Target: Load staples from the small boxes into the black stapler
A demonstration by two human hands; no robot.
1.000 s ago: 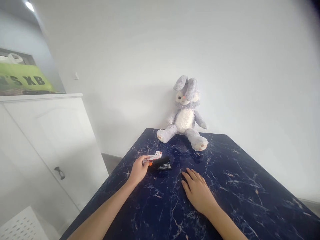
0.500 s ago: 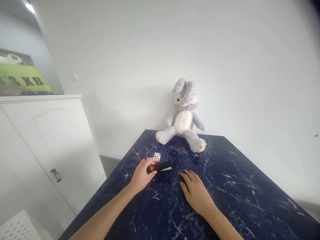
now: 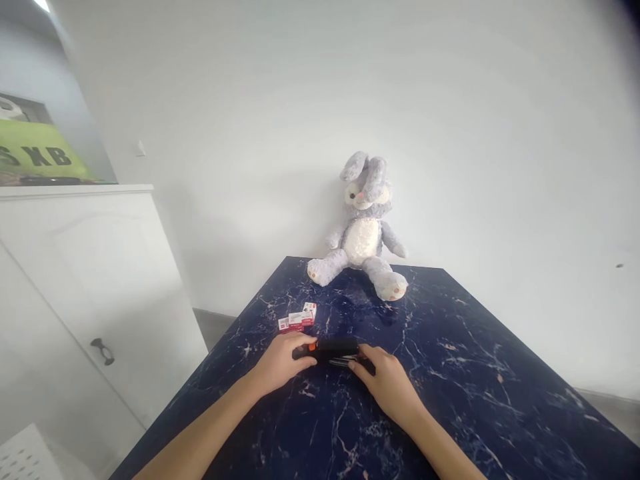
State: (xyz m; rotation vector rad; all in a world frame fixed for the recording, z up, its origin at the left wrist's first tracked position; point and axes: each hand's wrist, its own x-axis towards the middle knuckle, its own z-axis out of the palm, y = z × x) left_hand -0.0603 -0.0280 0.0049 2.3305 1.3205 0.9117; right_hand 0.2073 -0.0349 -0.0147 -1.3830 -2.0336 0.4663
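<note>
A black stapler (image 3: 336,347) with an orange patch lies crosswise between my hands, low over the dark blue table. My left hand (image 3: 283,359) is closed around its left end, thumb below and fingers above. At the right end, my right hand (image 3: 387,379) pinches the stapler between thumb and fingers. Metal shows along its lower side. Just beyond my left hand sit small red-and-white boxes (image 3: 300,319), grouped close together on the table.
The marbled blue table (image 3: 465,360) narrows toward the wall. A grey plush rabbit (image 3: 364,240) sits at its far edge against the wall. To the left stands a white cabinet (image 3: 100,267) with a green bag (image 3: 40,150) on top. A white perforated object (image 3: 30,457) is at lower left.
My left hand has brought the stapler right and nearer to me, uncovering more of the small boxes. My right hand has gone from lying open on the table to gripping the stapler's right end.
</note>
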